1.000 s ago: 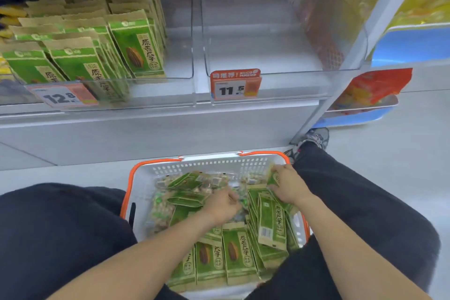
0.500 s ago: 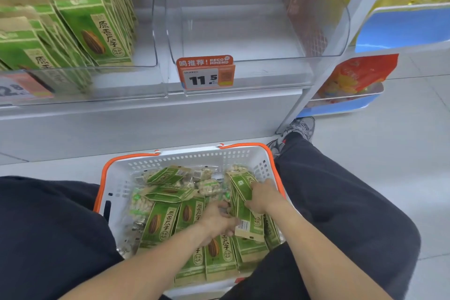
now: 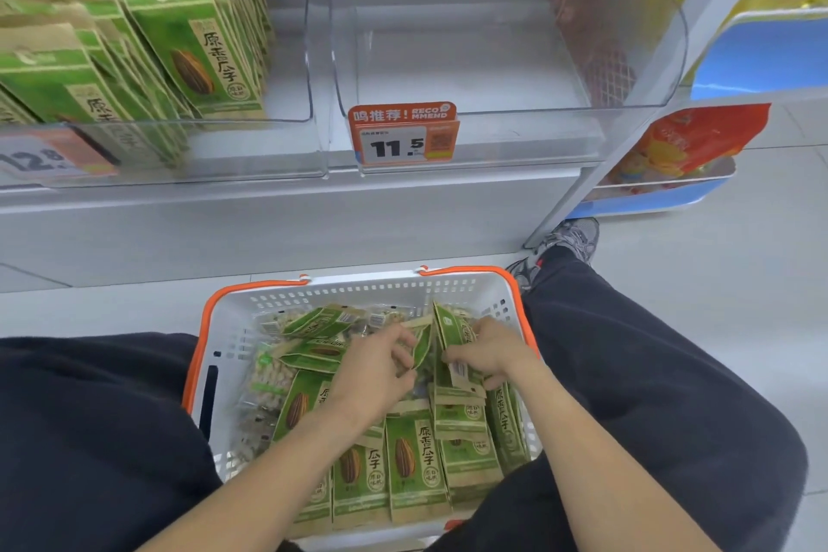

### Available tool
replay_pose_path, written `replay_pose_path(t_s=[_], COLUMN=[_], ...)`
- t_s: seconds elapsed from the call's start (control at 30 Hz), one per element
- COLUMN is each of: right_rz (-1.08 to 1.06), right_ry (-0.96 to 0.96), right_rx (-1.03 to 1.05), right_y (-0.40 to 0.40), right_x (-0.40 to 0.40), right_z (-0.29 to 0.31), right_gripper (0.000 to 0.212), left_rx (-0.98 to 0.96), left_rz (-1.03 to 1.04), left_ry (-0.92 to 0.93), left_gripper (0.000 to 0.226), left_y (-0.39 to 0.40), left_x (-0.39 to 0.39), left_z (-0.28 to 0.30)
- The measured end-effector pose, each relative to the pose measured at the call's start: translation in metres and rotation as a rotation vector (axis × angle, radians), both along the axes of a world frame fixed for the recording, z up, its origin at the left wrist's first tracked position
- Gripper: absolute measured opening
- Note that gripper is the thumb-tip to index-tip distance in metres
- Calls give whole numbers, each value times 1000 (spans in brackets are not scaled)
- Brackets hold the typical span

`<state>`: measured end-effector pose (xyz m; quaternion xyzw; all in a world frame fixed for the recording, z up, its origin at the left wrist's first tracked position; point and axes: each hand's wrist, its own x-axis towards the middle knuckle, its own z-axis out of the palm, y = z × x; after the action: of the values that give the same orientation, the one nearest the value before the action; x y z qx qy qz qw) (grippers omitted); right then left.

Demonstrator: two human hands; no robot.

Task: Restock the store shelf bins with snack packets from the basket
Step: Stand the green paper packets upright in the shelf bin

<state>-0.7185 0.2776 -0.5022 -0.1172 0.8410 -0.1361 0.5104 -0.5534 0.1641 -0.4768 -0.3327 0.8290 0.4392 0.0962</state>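
Packets (image 3: 405, 468) are lying in the basket (image 3: 358, 289) at 6 o'clock; left hand (image 3: 374, 365) and right hand (image 3: 490, 352) are each pinching one upright. Clear bin (image 3: 506, 139) at 12 o'clock is gaping wide.

Both bare forearms reach forward and converge, the left hand (image 3: 374, 365) with fingers curled inward toward the right hand (image 3: 486, 354), whose fingers curl downward close beside it.

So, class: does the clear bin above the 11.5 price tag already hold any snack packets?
No: the clear bin above the 11.5 price tag shows only its bare floor.
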Motion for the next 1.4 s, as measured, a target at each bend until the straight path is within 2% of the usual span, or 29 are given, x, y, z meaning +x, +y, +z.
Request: replay_pose_path(t_s=[0.1, 0.2, 0.27, 0.37, 0.43, 0.53, 0.63, 0.73, 0.8, 0.87, 0.93, 1.03, 1.1, 1.2, 1.27, 1.4], right_rz=[-18, -19, -5, 25, 24, -29, -106, -165, -194, -208, -190, -169, -212, -233, -219, -178], right_ry=[7, -5, -10, -33, -44, -80, -147, -210, -262, -297, -305, -316, -361, -403, -402, -393], right_rx=[-23, -40, -43, -29, -22, -32, -64, -73, -72, -69, -66, -78, -114, -177, -202, -250], right_y=[-1, 1, 3, 3, 2, -1, -2, 0, 2, 2, 1, -3, -4, -3, -2, 1], right_x=[-3, 0, 5, 11, 11, 8, 5, 1, -2, -4, -2, 0, -3, -9, -9, -3], right_z=[7, 8, 4, -4, -10, -14, -19, -25, -28, -30, -34, -36, -31, -20, -15, -2], right_gripper=[89, 90, 94, 104, 104, 99, 94, 92, 81, 58, 56, 67, 66, 79, 79, 65], left_rx=[155, 68, -2, -16, 15, 139, 270, 318, 318, 331, 347, 320, 327, 362, 449, 593], left_rz=[95, 208, 253, 240, 194, 181, 240, 334, 377, 389, 378, 369, 412, 508, 571, 625], left_ry=[-37, -114, -189, -283, -289, -297, -306, -316, -323, -347, -355, -300, -251, -168, -113, -38], left_gripper=[21, 12, 18, 45, 46, 41, 45, 47, 55, 60, 55, 27, 24, 19, 21, 41], left_y=[0, -7, -13, -16, -15, -14, -15, -15, -14, -14, -12, -10, -10, -10, -9, -7], left_x=[9, 20, 23, 19, 12, -3, -15, -22, -24, -26, -27, -26, -25, -26, -27, -22], left_z=[-16, -40, -52, -59, -58, -61, -71, -74, -76, -76, -77, -78, -75, -62, -49, -24])
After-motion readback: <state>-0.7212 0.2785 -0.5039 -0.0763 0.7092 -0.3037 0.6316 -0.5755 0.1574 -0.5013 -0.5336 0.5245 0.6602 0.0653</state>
